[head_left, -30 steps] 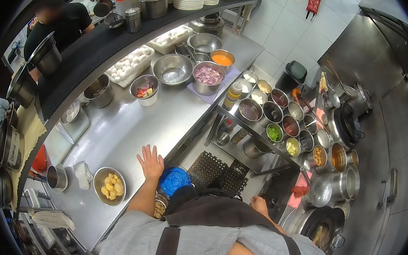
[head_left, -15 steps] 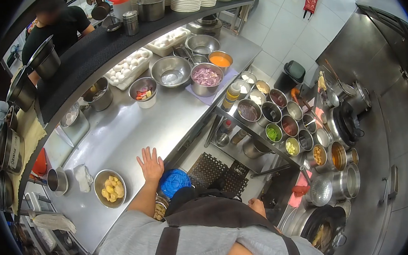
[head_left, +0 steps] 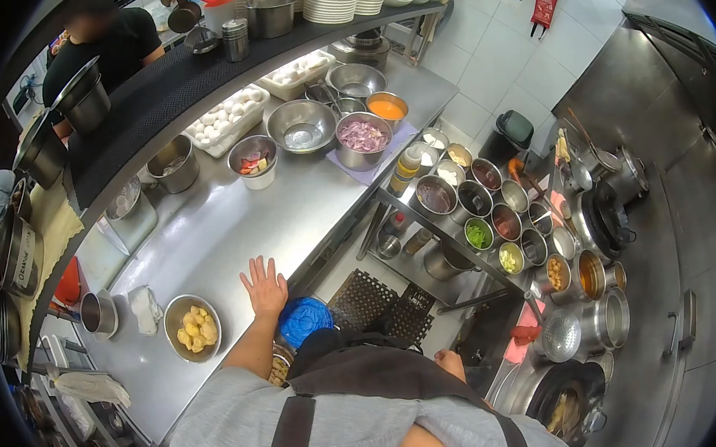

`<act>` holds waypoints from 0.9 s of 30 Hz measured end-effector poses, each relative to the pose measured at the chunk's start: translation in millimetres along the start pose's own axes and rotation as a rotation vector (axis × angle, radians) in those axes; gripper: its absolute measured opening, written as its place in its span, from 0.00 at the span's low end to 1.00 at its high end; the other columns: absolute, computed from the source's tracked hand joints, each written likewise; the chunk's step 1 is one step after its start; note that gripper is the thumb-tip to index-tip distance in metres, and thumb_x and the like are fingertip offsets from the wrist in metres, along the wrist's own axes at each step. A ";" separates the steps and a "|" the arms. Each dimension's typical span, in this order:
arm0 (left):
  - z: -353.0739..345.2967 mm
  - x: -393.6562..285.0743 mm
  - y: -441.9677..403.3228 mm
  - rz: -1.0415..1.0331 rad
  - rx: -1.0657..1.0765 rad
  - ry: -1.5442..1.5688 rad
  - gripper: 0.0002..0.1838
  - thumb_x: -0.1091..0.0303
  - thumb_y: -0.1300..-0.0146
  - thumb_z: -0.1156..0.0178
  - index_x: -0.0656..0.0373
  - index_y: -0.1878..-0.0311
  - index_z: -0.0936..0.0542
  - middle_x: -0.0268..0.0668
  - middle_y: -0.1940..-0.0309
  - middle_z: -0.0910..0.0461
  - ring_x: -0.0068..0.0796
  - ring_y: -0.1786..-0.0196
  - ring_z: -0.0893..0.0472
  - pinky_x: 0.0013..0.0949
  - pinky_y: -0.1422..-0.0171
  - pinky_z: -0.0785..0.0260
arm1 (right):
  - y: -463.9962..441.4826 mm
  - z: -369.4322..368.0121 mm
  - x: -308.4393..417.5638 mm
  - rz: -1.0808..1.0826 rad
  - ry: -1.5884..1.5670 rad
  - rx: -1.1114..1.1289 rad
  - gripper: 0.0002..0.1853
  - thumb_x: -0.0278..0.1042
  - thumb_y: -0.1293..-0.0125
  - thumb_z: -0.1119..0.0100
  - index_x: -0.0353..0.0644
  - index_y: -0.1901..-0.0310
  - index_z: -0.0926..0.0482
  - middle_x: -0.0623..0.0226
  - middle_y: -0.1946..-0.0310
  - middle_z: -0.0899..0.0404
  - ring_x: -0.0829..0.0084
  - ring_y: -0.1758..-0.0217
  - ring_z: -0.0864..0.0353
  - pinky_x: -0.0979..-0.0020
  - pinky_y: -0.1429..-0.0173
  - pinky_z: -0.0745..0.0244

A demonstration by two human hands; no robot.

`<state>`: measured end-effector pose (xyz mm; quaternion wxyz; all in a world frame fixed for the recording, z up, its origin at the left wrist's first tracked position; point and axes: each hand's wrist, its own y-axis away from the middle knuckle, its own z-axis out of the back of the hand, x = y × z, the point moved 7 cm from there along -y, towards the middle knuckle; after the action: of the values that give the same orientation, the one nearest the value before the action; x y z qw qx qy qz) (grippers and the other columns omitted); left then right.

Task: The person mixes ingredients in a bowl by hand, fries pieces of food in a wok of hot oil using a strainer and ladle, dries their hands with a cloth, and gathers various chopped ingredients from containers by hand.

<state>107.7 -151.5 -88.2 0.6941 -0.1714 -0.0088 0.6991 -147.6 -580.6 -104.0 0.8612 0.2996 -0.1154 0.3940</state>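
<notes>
My left hand [head_left: 264, 290] lies flat near the edge of the steel counter [head_left: 208, 244], fingers spread, holding nothing. To its left is a metal bowl [head_left: 170, 332] of peeled, yellowish potato-like pieces [head_left: 196, 329]. Just right of my left wrist, below the counter edge, is a blue round cover or bag [head_left: 305, 320]. My right hand [head_left: 450, 362] hangs low beside my apron, partly seen, with its fingers curled in; no object shows in it. On the stove side, a black wok [head_left: 574, 383] holds some brownish food and stands to the right of that hand.
Egg trays [head_left: 228, 120], a bowl of chopped onion [head_left: 363, 136] and other bowls line the counter's back. Several ingredient pots [head_left: 475, 197] fill the rack on my right. An overhead shelf [head_left: 194, 68] crosses above the counter. A person in black [head_left: 101, 59] stands behind it.
Both hands stay in the same places. The view has shifted very slightly; the bowls and pots have not visibly moved.
</notes>
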 end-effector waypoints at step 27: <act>-1.3 0.2 0.8 -0.006 0.000 0.001 0.25 0.60 0.41 0.51 0.55 0.39 0.34 0.44 0.36 0.42 0.46 0.29 0.50 0.61 0.30 0.63 | -2.8 7.0 -11.2 0.034 0.042 -0.058 0.10 0.31 0.46 0.47 0.40 0.65 0.19 0.54 0.75 0.19 0.61 0.71 0.17 0.64 0.60 0.24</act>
<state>107.2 -151.7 -89.7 0.6962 -0.1719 -0.0091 0.6969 -152.7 -593.0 -104.5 0.8649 0.2642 -0.1137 0.4114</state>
